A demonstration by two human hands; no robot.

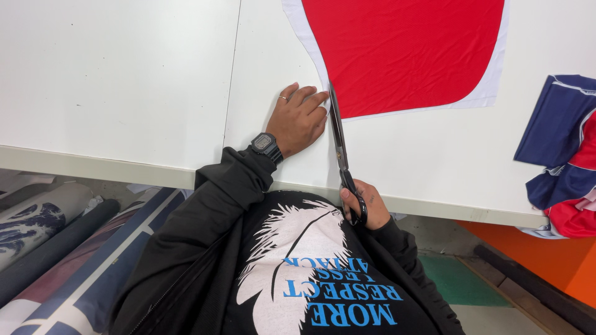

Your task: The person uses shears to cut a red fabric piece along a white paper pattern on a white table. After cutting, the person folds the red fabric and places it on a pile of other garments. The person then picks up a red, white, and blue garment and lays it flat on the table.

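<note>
A large red fabric piece [403, 49] with a white border lies on the white table [124, 80], its lower edge curved. My left hand [298, 121] presses flat on the table just left of the fabric's lower corner, fingers spread, a ring on one finger and a black watch on the wrist. My right hand [363, 208] grips the handles of long black scissors [338, 139] at the table's front edge. The scissor blades point away from me toward the fabric's white corner, beside my left fingertips.
A heap of navy, red and white cloth [565, 155] hangs over the table's right end. Rolls of printed fabric [56, 242] lie under the table at lower left. A seam [231, 74] runs between two table panels. Orange and green floor shows at lower right.
</note>
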